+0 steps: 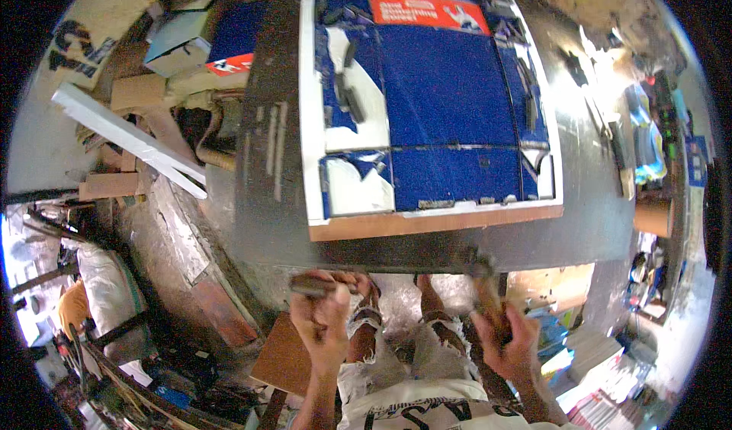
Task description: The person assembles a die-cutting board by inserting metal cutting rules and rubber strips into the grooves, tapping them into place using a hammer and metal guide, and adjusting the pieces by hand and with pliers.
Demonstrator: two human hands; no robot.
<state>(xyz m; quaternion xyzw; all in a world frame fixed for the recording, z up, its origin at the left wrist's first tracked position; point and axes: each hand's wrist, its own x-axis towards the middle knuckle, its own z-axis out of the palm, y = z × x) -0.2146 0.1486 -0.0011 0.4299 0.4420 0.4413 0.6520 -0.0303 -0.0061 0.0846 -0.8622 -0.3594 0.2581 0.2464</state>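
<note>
- Head view: my left hand [322, 322] pinched a short, dark-grey strip [311, 285] beside the dark grey table [435, 251]; likely stiff, light, best gripped mid-length.
- My right hand [512, 344] was curled round a blurred, brown-handled, hammer-like tool [488, 302], probably head-heavy, best held low.

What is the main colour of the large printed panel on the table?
The panel is mainly dark blue, with a red-orange patch, in the head view.

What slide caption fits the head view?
Left hand holding a dark piece, right hand a hammer-like tool, near a blue-and-white panel.
</note>
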